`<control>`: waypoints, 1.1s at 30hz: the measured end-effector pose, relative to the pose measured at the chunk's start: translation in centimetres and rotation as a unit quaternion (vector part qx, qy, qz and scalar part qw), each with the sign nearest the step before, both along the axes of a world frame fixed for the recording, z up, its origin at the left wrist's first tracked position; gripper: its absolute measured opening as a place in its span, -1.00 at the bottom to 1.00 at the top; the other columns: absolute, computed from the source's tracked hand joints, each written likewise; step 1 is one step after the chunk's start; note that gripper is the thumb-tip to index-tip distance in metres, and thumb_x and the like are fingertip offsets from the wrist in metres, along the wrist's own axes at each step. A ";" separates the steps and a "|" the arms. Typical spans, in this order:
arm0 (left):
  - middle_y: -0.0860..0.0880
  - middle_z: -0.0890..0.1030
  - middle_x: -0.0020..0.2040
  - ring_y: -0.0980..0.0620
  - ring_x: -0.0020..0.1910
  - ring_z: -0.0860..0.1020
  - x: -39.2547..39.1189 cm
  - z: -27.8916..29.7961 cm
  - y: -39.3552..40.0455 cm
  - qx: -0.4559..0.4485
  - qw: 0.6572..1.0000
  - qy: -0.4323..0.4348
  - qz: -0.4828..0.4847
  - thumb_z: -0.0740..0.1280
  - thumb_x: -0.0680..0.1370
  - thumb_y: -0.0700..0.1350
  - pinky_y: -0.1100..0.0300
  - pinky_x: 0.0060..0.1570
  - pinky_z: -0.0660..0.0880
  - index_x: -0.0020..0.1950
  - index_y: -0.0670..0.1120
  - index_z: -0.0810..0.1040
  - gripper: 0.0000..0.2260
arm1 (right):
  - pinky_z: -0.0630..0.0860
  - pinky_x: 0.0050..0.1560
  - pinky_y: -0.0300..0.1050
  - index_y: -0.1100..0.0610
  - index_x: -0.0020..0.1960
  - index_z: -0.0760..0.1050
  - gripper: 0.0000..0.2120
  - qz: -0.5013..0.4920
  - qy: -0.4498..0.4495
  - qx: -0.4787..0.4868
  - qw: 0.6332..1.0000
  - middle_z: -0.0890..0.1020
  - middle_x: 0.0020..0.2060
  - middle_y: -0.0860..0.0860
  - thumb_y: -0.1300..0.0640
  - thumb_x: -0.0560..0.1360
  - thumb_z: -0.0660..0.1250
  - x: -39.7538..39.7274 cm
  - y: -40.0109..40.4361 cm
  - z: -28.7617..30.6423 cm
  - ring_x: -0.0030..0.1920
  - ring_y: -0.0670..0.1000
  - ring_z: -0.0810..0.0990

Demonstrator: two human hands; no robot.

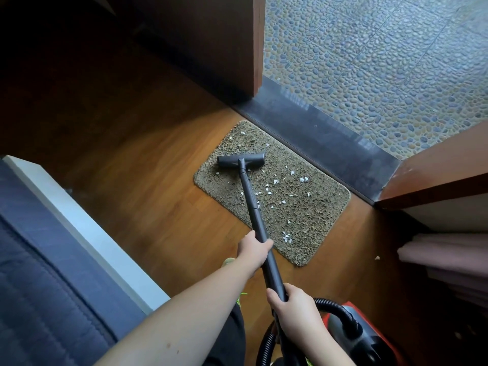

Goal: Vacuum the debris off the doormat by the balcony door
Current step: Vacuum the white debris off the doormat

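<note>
A brown shaggy doormat point(303, 215) lies on the wooden floor beside the dark door sill. Small white scraps of debris point(276, 182) are scattered over its middle and near end. The black vacuum floor head point(241, 160) sits on the mat's far left part. Its black wand point(253, 204) runs back toward me. My left hand point(252, 250) grips the wand midway. My right hand point(293, 305) grips it lower, near the hose point(332, 305).
The red and black vacuum body point(361, 336) stands at the lower right. A bed with a dark blue cover point(45, 273) and white frame lies on the left. The pebbled balcony floor point(383, 64) is beyond the sill point(330, 146). Folded pink cloth point(446, 257) sits at the right.
</note>
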State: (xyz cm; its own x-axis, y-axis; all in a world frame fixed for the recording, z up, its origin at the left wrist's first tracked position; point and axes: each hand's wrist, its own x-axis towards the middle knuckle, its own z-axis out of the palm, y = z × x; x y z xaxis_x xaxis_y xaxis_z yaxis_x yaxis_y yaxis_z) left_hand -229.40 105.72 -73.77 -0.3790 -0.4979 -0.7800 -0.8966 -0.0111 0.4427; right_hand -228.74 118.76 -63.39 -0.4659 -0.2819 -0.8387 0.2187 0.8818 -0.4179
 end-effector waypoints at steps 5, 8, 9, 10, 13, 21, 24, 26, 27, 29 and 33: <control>-0.11 0.56 0.18 -0.03 -0.04 0.44 1.1 0.0 1.0 0.002 1.000 0.003 0.013 0.32 0.53 -0.04 0.22 -0.05 0.40 0.29 -0.14 0.47 -0.63 | 0.46 -0.50 -0.25 0.19 -0.06 0.46 -0.70 -0.013 -0.022 0.001 1.000 0.60 -0.35 0.03 -0.07 0.55 0.23 0.8 0.9 0.1 -0.59 -0.06 0.55; -0.11 0.56 0.22 -0.02 -0.04 0.44 1.6 -0.1 1.6 0.003 1.000 0.002 0.012 0.32 0.53 -0.02 0.21 -0.04 0.41 0.32 -0.14 0.46 -0.62 | 0.50 -0.47 -0.22 0.17 -0.09 0.47 -0.70 -0.013 -0.019 0.006 1.000 0.61 -0.34 0.04 -0.08 0.54 0.24 1.3 1.5 0.1 -0.55 -0.04 0.57; -0.11 0.55 0.24 -0.01 -0.03 0.43 1.7 -0.1 1.8 0.004 1.000 0.001 0.016 0.32 0.53 -0.02 0.22 -0.04 0.41 0.34 -0.14 0.45 -0.59 | 0.48 -0.47 -0.24 0.16 -0.10 0.48 -0.71 -0.012 -0.016 0.007 1.000 0.60 -0.33 0.03 -0.08 0.54 0.25 1.4 1.6 0.1 -0.54 -0.05 0.57; -0.11 0.54 0.26 -0.01 -0.02 0.42 1.9 0.0 1.9 0.005 1.000 -0.001 0.019 0.32 0.54 -0.02 0.23 -0.04 0.38 0.37 -0.14 0.43 -0.57 | 0.48 -0.47 -0.26 0.17 -0.09 0.49 -0.71 -0.011 -0.015 0.008 1.000 0.59 -0.33 0.03 -0.07 0.54 0.25 1.6 1.8 0.0 -0.53 -0.06 0.57; -0.09 0.54 0.26 -0.04 0.00 0.44 2.0 0.2 2.3 0.002 1.000 -0.008 0.015 0.32 0.55 -0.02 0.24 -0.05 0.33 0.36 -0.14 0.44 -0.58 | 0.53 -0.45 -0.24 0.20 -0.07 0.50 -0.70 -0.020 -0.022 0.010 1.000 0.58 -0.35 0.02 -0.06 0.54 0.26 1.8 2.0 0.1 -0.53 -0.05 0.58; -0.10 0.57 0.20 -0.12 0.11 0.54 1.5 0.4 1.5 0.012 1.000 -0.012 0.011 0.34 0.51 -0.02 0.13 0.07 0.49 0.28 -0.15 0.49 -0.62 | 0.38 -0.40 -0.33 0.02 -0.26 0.38 -0.73 0.006 0.011 0.015 1.000 0.53 -0.37 -0.06 -0.11 0.53 0.25 1.8 1.5 -0.4 -0.37 -0.08 0.52; -0.11 0.58 0.20 -0.15 0.11 0.54 1.0 0.2 0.9 0.010 1.000 -0.009 0.011 0.34 0.50 -0.02 0.09 0.10 0.51 0.24 -0.15 0.50 -0.64 | 0.38 -0.45 -0.35 0.03 -0.26 0.37 -0.73 0.010 0.012 0.017 1.000 0.56 -0.36 -0.05 -0.10 0.53 0.23 1.2 0.7 -0.4 -0.45 -0.11 0.52; -0.12 0.56 0.22 -0.15 0.16 0.53 0.6 0.0 0.4 0.010 1.000 -0.006 0.016 0.35 0.51 -0.02 0.10 0.13 0.49 0.29 -0.17 0.48 -0.60 | 0.45 -0.36 -0.26 0.04 -0.23 0.39 -0.73 0.010 0.012 0.020 1.000 0.60 -0.32 -0.02 -0.12 0.53 0.23 0.8 0.2 -0.5 -0.36 -0.03 0.58; -0.12 0.55 0.23 -0.15 0.18 0.52 0.4 -0.1 0.2 0.011 1.000 -0.005 0.018 0.34 0.52 -0.03 0.11 0.13 0.47 0.31 -0.18 0.47 -0.59 | 0.46 -0.30 -0.20 0.05 -0.21 0.41 -0.73 0.011 0.014 0.022 1.000 0.61 -0.29 0.00 -0.13 0.53 0.23 0.6 0.0 -0.7 -0.29 0.01 0.61; -0.12 0.56 0.21 -0.14 0.17 0.52 0.1 -0.3 -0.1 0.011 1.000 -0.003 0.021 0.35 0.52 -0.03 0.14 0.09 0.45 0.31 -0.17 0.47 -0.59 | 0.47 -0.22 -0.14 0.06 -0.18 0.43 -0.72 0.013 0.015 0.027 0.999 0.63 -0.26 0.02 -0.13 0.52 0.23 0.4 -0.3 -0.9 -0.20 0.05 0.62; -0.07 0.57 0.00 -0.12 0.03 0.56 -0.6 -0.5 -0.7 0.014 1.000 0.002 0.020 0.36 0.49 -0.02 0.08 0.07 0.54 0.08 -0.05 0.51 -0.79 | 0.51 -0.18 -0.11 0.06 -0.19 0.43 -0.71 0.010 0.017 0.031 0.999 0.63 -0.25 0.01 -0.15 0.51 0.22 0.0 -0.9 -1.2 -0.21 0.05 0.62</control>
